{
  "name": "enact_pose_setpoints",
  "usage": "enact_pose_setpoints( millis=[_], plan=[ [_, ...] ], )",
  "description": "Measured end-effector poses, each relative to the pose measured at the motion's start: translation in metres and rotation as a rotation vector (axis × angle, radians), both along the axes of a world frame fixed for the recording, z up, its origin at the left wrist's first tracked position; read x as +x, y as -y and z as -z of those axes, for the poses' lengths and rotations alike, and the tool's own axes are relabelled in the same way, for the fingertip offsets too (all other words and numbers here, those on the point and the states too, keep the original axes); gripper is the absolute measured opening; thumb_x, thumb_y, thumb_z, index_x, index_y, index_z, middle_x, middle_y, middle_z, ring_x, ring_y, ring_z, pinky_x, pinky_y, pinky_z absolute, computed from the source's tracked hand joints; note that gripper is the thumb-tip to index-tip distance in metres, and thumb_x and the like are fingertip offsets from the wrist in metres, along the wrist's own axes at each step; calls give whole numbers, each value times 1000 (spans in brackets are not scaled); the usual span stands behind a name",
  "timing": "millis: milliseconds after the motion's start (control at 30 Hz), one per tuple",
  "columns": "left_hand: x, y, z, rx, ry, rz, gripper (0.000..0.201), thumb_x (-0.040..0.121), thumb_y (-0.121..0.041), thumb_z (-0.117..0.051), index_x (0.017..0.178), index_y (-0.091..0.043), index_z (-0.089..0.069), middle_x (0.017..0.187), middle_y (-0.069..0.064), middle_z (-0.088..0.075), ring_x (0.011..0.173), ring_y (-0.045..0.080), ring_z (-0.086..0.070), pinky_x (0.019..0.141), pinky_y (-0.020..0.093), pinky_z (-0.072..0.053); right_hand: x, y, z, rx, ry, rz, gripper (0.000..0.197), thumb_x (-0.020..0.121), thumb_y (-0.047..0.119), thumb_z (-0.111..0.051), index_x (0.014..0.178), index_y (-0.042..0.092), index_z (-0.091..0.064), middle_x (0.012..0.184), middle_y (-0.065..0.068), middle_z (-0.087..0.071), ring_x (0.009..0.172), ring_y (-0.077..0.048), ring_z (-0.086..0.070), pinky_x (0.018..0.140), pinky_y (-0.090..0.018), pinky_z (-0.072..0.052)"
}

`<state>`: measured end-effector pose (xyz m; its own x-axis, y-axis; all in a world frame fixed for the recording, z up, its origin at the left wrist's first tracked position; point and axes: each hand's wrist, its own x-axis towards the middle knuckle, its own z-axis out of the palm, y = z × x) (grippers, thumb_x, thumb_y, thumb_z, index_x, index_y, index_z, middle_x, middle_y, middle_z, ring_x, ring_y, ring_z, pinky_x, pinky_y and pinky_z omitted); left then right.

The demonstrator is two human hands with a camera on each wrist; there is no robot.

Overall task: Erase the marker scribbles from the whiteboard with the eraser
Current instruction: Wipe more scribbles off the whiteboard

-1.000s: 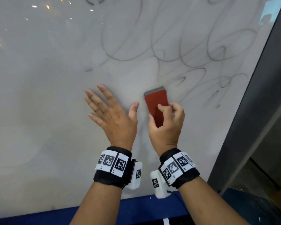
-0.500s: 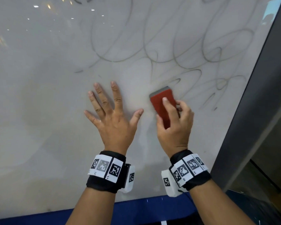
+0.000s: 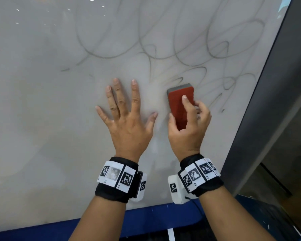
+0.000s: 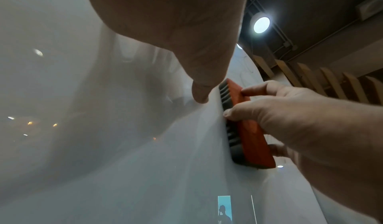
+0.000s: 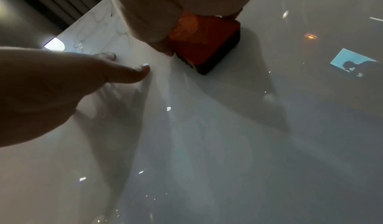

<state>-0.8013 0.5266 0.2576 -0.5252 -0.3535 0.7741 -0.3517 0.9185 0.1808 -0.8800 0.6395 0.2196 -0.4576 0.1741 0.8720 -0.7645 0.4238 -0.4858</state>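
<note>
Eraser [image 3: 179, 105] sits flat on the whiteboard [image 3: 42, 119], gripped by our right hand [image 3: 189, 126]; our left hand [image 3: 127, 126] lies spread, holding nothing. Light pressure risks leaving ghosted scribbles [image 3: 214, 54] above.

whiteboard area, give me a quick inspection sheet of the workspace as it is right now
surface: whiteboard glossy, hazy grey smears on its lower part
job's things: red eraser flat against the board; marker scribbles remain above and right of it
clutter: nothing seen
grippers: left hand spread flat on the board; right hand grips the eraser, forefinger along its back
cables: thin black cable running from the right wrist unit
surroundings: dark frame along the board's right edge, blue ledge below, ceiling lights overhead
</note>
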Motion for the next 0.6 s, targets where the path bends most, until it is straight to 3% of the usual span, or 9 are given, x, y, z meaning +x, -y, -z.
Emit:
enact_pose_setpoints(
  millis=[100,267,333,467,600],
  plan=[
    [-2,6,5,-37,21,-22,93,92,-69,-48,160,-25,-3,166,16,-2,153,33,1,116,70,-8,6,13,2,-74,59,-21,55,77,15,-75,129,18,-59,120,-21,-51,106,-30,-48,87,-51,-50],
    [-4,2,10,-37,8,-33,92,92,-61,-55,160,-23,-6,166,17,-4,153,35,-1,115,70,-9,12,8,5,95,28,-74,56,77,17,-75,129,25,-55,122,-18,-52,104,-31,-50,86,-52,-49],
    [-4,0,10,-22,-2,-31,93,89,-57,-59,160,-23,-8,166,16,-4,153,36,0,116,70,-8,0,-4,1,-11,39,-18,55,76,14,-76,128,21,-59,121,-19,-53,106,-29,-48,90,-52,-48],
    [-6,-13,4,68,-51,1,99,82,-40,-71,159,-19,-14,165,18,-4,153,35,0,116,70,-9,0,-3,-3,-121,105,23,56,76,14,-74,128,21,-58,122,-20,-52,109,-29,-47,92,-48,-47],
    [-13,-27,1,41,-52,39,96,77,-16,-65,159,-17,-15,166,15,-5,154,30,-2,117,69,-9,15,6,7,119,36,-63,57,77,15,-76,127,29,-53,124,-15,-51,107,-31,-49,91,-48,-44]
  ],
)
